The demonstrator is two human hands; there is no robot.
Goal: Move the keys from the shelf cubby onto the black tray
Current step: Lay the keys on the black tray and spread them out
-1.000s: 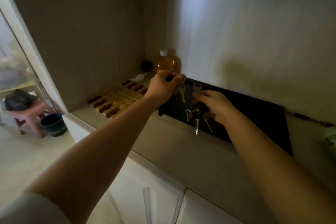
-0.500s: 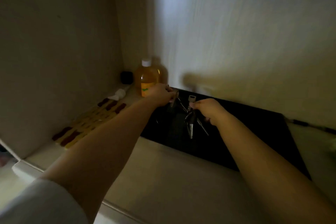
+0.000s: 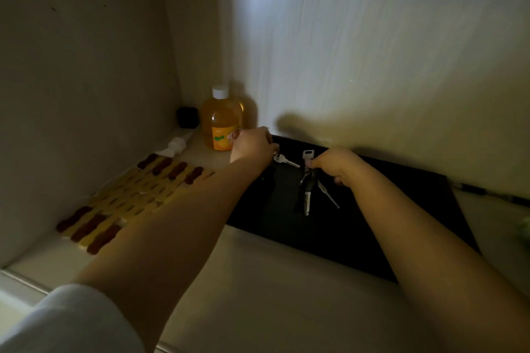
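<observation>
A black tray [image 3: 401, 226] lies on the pale counter against the back wall. My left hand [image 3: 252, 145] is at the tray's far left corner, its fingers closed on a small silver key [image 3: 285, 160] that rests low over the tray. My right hand [image 3: 334, 163] pinches the top of a bunch of keys [image 3: 308, 189]. That bunch has a dark fob and silver blades, which hang down and touch the tray surface.
An orange drink bottle [image 3: 222, 123] with a white cap stands just left of the tray. Beside it are a small black object [image 3: 187, 117], a white tube [image 3: 175, 147] and a yellow and brown woven mat [image 3: 134, 198]. Walls close the left and back sides.
Both hands have moved forward and down over the tray. The key bunch now touches the tray, and the left hand's key lies lower. The view has come closer.
</observation>
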